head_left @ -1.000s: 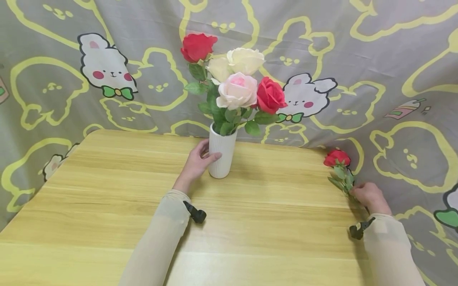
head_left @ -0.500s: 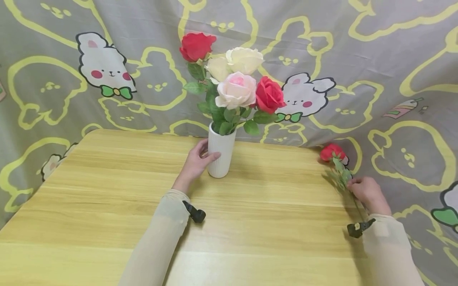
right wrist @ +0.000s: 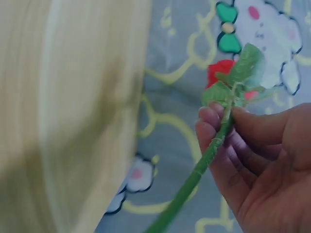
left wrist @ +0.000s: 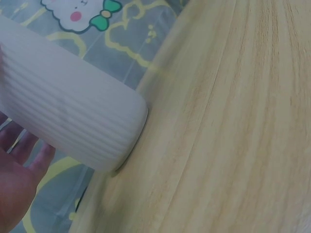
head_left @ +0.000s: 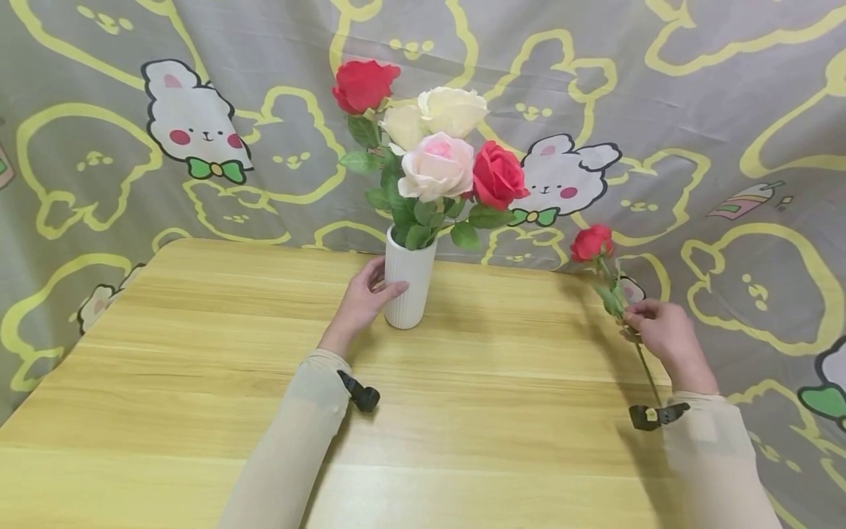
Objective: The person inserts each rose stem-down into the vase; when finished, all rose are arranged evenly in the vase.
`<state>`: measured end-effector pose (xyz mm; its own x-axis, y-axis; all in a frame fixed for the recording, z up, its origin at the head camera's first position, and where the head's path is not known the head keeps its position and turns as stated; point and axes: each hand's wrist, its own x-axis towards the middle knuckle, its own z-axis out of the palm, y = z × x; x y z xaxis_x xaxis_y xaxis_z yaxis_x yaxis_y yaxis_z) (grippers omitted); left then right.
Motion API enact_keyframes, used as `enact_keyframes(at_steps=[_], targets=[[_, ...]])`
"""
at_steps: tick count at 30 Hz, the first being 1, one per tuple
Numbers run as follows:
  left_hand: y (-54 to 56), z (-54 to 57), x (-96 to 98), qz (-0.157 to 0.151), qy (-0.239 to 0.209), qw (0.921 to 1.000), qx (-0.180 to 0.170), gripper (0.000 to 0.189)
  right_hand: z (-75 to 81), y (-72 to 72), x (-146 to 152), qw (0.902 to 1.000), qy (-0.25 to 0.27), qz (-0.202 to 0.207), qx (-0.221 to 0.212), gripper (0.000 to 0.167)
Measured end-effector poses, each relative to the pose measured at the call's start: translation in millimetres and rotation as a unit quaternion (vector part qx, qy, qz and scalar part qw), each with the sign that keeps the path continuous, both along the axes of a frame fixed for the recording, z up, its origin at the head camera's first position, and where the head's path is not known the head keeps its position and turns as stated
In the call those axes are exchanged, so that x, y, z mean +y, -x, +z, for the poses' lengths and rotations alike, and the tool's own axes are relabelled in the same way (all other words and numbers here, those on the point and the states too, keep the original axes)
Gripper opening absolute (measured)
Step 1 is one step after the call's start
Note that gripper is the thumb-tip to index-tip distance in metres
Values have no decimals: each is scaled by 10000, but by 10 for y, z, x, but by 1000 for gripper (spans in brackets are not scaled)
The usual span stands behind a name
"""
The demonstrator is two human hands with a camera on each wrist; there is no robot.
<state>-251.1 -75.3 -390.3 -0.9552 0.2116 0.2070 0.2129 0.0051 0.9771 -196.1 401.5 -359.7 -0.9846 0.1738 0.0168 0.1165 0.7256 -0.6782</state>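
Note:
A white ribbed vase (head_left: 408, 290) stands upright on the table, holding several roses: red, cream and a pale pink rose (head_left: 436, 167) in front. My left hand (head_left: 362, 300) grips the vase's left side, thumb across its front and fingers behind. In the left wrist view the vase (left wrist: 73, 97) touches the wood with its base. At the right, my right hand (head_left: 664, 334) pinches the green stem of a single red rose (head_left: 592, 242) just below its leaves. The right wrist view shows the stem (right wrist: 194, 177) between thumb and fingertips, with leaves partly covering the bloom.
The wooden table (head_left: 198, 353) ends at the back and right against a grey curtain (head_left: 277, 44) with yellow outlines and white rabbits. A black wrist camera (head_left: 360, 393) sits on the left sleeve, another camera (head_left: 654, 416) on the right.
My right hand has lifted the single red rose up off the table and moved slightly left with it; the bloom now stands higher. The left hand and vase have stayed in place.

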Motion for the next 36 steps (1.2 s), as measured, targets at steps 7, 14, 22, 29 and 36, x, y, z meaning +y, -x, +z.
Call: enact_keyframes(at_steps=[7,14,22,29,36], targets=[[-7,10,-1,17,-36,10000,-28,63,170,-10,-245,9938,874,-78,679,32],[-2,0,1,11,22,10000,-67,65,267,-15,-403,9902,975,-16,997,27],[-1,9,-9,18,49,10000,-49,64,303,24,-523,9841,1197,78,1308,26],[0,0,-5,14,-36,10000,-42,63,291,32,-575,9746,1698,427,1393,23],[7,-9,1,17,-47,10000,-9,63,262,24,-628,9395,2944,698,1609,12]])
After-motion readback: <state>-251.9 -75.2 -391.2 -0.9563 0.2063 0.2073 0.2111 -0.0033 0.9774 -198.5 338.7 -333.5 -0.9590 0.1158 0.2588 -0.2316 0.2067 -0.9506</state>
